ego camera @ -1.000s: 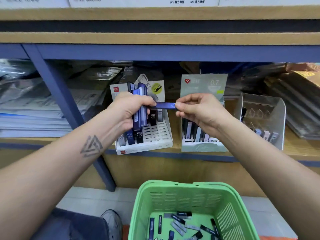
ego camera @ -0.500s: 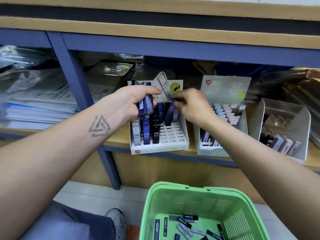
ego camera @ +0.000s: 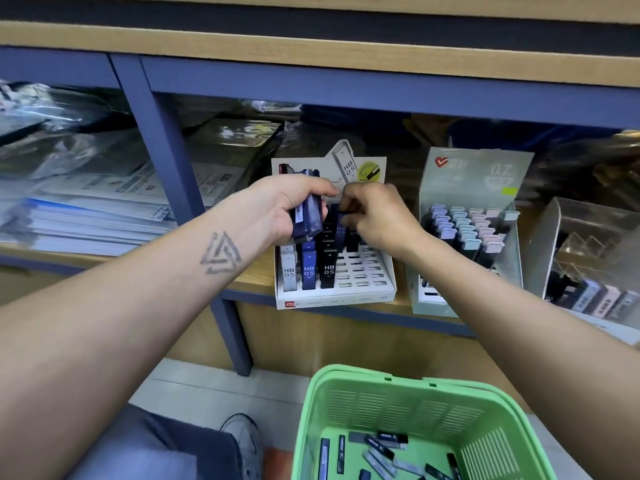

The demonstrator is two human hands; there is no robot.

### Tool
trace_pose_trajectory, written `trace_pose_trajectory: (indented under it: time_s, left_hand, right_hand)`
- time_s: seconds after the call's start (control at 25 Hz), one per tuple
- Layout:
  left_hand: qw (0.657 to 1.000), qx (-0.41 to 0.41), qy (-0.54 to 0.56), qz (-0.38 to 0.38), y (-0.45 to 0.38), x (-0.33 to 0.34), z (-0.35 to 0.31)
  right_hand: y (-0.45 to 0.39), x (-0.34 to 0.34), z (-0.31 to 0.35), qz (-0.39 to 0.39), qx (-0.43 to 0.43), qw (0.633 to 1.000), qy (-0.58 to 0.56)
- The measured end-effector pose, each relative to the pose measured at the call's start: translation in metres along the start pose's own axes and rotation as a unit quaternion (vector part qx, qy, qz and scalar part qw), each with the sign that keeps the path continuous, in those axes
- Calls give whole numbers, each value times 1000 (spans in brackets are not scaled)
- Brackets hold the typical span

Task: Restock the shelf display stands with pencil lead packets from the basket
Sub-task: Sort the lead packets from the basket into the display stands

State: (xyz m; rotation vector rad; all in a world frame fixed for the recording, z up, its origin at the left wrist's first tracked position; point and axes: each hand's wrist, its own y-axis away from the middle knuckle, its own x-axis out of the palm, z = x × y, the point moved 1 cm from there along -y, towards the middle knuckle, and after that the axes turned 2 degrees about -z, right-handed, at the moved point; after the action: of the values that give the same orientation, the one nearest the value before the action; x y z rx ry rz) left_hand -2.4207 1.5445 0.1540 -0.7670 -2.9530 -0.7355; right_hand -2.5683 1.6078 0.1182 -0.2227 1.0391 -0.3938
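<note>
Blue-framed shelf unit (ego camera: pixel 162 140) with wooden boards runs across the wall; the white display stand (ego camera: pixel 346 292) sits on its lower board and serves as landmark. Left of the stand, past the upright post, stacked paper goods in plastic wrap (ego camera: pixel 86 216). Below and in front of the stand, on the floor, a green basket (ego camera: pixel 391 403) with loose pencil lead packets (ego camera: pixel 377 448) scattered on its bottom. Right of the stand, a grey-green stand (ego camera: pixel 474 181) marked 0.7, part filled, then a clear stand (ego camera: pixel 588 244). Left hand (ego camera: pixel 277 209), over the stand's upper left, is wrapped around a bundle of dark blue packets (ego camera: pixel 306 214). Right hand (ego camera: pixel 377 216), just beside it, fingers curled, pinches one blue packet (ego camera: pixel 343 220) at the stand's back rows. Three upright HB 0.5 packets (ego camera: pixel 308 268) fill the stand's front left slots.
</note>
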Motion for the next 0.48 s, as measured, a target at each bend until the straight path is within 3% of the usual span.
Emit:
trace_pose_trajectory:
  time_s: [0.16,0.36,0.44,0.48]
  left_hand:
    - [1000,5,-9,2,-1,4,2]
    - [1000,2,16,-9,-5,4,3]
    - [1000,5,22,-6,-3,6,4]
    - [1000,6,25,2,-1,8,5]
  right_hand:
    - [-12,9,-10,-30,-7,997,71]
    - [-13,17,-17,11,-8,991,135]
    - [-6,8,-10,8,11,998,60]
    - [0,1,-3,5,48,998,-38]
